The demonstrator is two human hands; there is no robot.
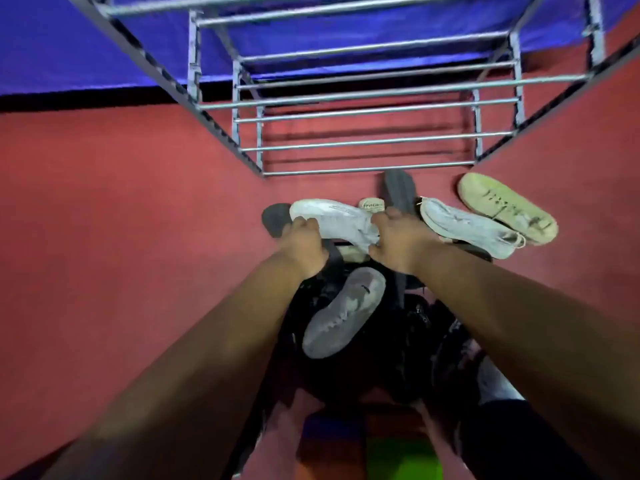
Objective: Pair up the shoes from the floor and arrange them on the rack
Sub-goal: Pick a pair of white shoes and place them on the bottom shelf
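Observation:
A pile of shoes lies on the red floor in front of a metal rack with bare bar shelves. My left hand grips the side of a white sneaker near its toe. My right hand holds the same sneaker at its heel end. A second white sneaker lies to the right, beside a cream sneaker. A grey shoe lies sole-up below my hands, on top of several black shoes.
A dark grey shoe stands on end behind my right hand, another dark shoe lies left of the white sneaker. A blue sheet hangs behind the rack. Open red floor spreads to both sides.

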